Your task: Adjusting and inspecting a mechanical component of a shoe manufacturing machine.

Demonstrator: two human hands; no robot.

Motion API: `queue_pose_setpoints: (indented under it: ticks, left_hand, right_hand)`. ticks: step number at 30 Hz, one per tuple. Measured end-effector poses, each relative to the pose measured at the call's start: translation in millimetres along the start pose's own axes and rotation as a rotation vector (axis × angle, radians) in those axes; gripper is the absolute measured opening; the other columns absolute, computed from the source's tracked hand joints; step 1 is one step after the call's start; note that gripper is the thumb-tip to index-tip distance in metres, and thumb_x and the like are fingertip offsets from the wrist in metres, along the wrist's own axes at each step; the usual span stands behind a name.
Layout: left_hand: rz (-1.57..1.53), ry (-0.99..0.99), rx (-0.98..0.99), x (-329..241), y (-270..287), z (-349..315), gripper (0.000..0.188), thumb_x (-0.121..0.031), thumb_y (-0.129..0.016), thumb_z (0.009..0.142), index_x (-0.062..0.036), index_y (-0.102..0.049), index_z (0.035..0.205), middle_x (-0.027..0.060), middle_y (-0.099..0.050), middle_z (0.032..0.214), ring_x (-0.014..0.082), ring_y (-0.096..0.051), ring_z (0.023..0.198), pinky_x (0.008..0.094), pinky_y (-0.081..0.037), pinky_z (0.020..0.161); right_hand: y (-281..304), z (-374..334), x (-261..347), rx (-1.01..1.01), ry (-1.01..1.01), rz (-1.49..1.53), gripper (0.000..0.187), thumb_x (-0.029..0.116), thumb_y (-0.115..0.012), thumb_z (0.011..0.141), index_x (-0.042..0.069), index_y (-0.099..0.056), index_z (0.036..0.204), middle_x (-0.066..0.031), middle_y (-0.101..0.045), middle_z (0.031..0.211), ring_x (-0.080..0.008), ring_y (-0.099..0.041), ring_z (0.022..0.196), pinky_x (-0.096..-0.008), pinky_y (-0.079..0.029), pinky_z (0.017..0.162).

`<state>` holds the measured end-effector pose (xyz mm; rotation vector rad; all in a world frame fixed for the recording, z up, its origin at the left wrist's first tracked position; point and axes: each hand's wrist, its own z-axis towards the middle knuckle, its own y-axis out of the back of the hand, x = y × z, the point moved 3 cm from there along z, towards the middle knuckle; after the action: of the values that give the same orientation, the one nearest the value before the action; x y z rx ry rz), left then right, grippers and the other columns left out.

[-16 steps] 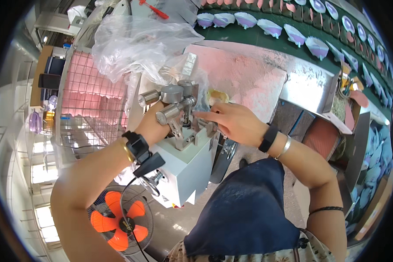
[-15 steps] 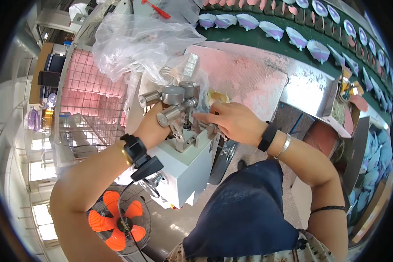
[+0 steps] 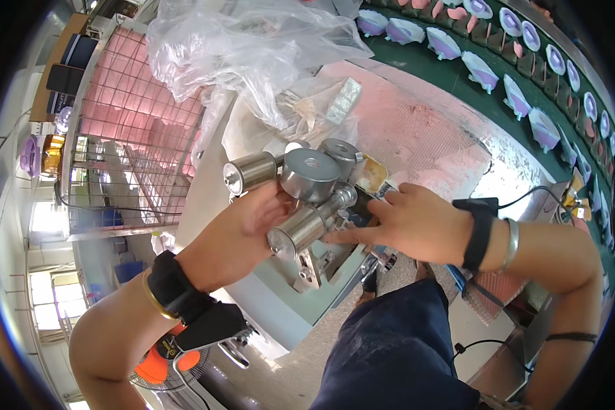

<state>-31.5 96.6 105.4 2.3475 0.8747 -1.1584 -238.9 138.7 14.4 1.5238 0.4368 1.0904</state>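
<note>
A pale grey-green bench machine (image 3: 328,283) with steel cylinders on top stands in front of me. My left hand (image 3: 256,222) reaches in from the left between two of the cylinders, palm partly showing. Its fingertips are hidden behind the round metal head (image 3: 311,174). On the machine's right side is my right hand (image 3: 420,222), with one finger stretched toward the front steel cylinder (image 3: 296,234). Its other fingers are apart from that one and lie beside a dark part of the machine. No workpiece can be made out in either hand. Black straps circle both wrists.
Clear plastic bags (image 3: 253,51) and a yellowish pad (image 3: 371,175) lie behind the machine, near a pink-dusted board (image 3: 424,123). A green conveyor (image 3: 451,68) carries purple-white shoe pieces. A wire rack (image 3: 137,102) stands left, an orange fan (image 3: 154,365) below it.
The view has shifted and drawn closer, so the machine looks larger and sits further right. Both hands remain at the machine, the right one further right in the picture.
</note>
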Motion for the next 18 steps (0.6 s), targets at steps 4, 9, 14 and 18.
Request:
queue_pose_setpoints:
  ticks: [4,9,14,18]
  left_hand:
    - [-0.074,-0.100,0.065,-4,-3,0,0.078,0.015,-0.063,0.074,-0.0014,-0.032,0.145,0.0081,-0.047,0.139,0.0161,-0.042,0.133,0.0324,-0.035,0.111]
    - [0.050,0.038,-0.041,1,2,-6,0.055,0.010,-0.058,0.087,0.0018,-0.038,0.137,0.0121,-0.055,0.132,0.0197,-0.053,0.123,0.0329,-0.041,0.106]
    - [0.201,-0.018,-0.175,10,6,-11,0.047,0.004,-0.058,0.091,0.0043,-0.041,0.135,0.0171,-0.059,0.121,0.0222,-0.058,0.117,0.0354,-0.043,0.104]
    - [0.139,-0.057,-0.212,12,5,-7,0.047,0.003,-0.058,0.091,0.0048,-0.041,0.135,0.0148,-0.059,0.120,0.0219,-0.057,0.117,0.0365,-0.042,0.104]
  right_hand:
    - [11,-13,0,-0.162,-0.094,-0.291,0.062,0.014,-0.057,0.081,0.033,-0.049,0.139,-0.0028,-0.052,0.077,-0.0195,-0.056,0.063,-0.0303,-0.045,0.059]
    - [17,-14,-9,-0.122,0.071,-0.225,0.059,0.021,-0.061,0.076,0.021,-0.052,0.135,-0.0008,-0.052,0.079,-0.0139,-0.055,0.063,-0.0262,-0.043,0.053]
    - [16,-1,-13,-0.172,0.133,-0.126,0.049,0.022,-0.061,0.080,0.019,-0.056,0.129,0.0008,-0.049,0.074,-0.0118,-0.051,0.052,-0.0249,-0.040,0.044]
    - [9,12,-16,-0.112,0.108,0.024,0.047,0.018,-0.059,0.081,0.019,-0.056,0.128,-0.0003,-0.049,0.070,-0.0134,-0.054,0.054,-0.0276,-0.042,0.044]
